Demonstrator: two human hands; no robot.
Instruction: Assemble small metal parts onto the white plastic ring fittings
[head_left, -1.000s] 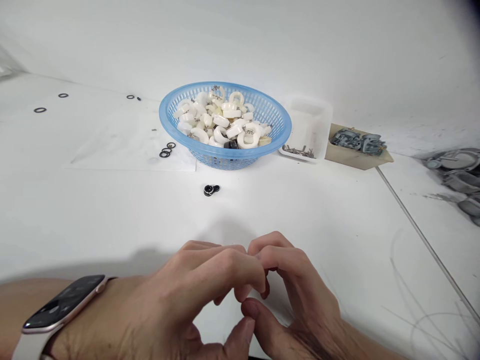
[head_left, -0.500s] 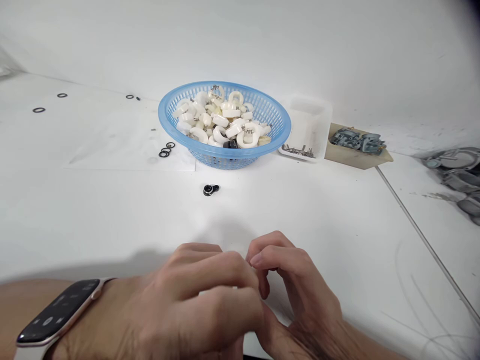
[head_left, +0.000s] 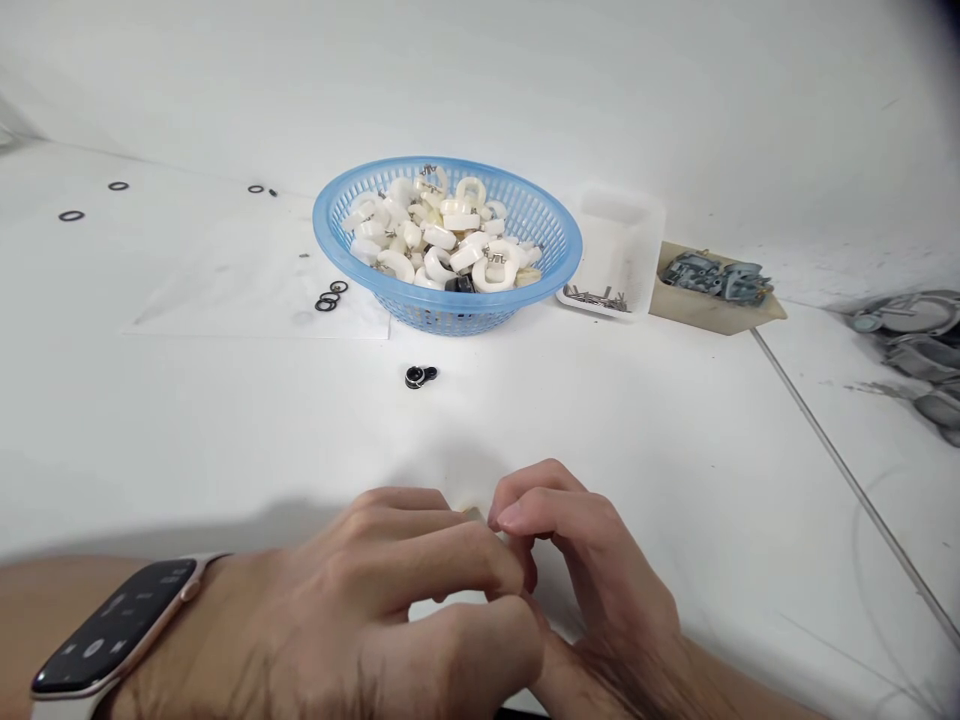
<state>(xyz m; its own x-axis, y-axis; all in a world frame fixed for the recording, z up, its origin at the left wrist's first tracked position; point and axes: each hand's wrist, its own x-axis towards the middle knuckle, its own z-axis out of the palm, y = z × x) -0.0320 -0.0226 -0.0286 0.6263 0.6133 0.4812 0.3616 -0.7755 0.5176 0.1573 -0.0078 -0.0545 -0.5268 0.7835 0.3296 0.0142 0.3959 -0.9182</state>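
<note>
My left hand (head_left: 390,570), with a smartwatch (head_left: 116,625) on its wrist, is curled palm-down at the bottom middle. Against its fingertips, my right hand (head_left: 592,550) is bent inward with thumb and fingers drawn together. A small cream-coloured edge (head_left: 473,514) shows between the two hands. The rest of that piece is hidden by my fingers, so its kind cannot be made out. Beyond my hands, a small black part with a ring-shaped end (head_left: 420,376) lies on the white table (head_left: 600,410).
A blue basket (head_left: 330,235) full of white plastic rings with metal clips stands at the back. Right of it are a white tray (head_left: 646,260) with metal pins and a beige bin (head_left: 697,312) of grey metal parts. Black O-rings (head_left: 327,300) lie left; grey parts (head_left: 926,355) lie far right.
My left thumb and index finger have spread apart, with a gap now between them. The cream edge shows more at the fingertips. My right hand is nearly still.
</note>
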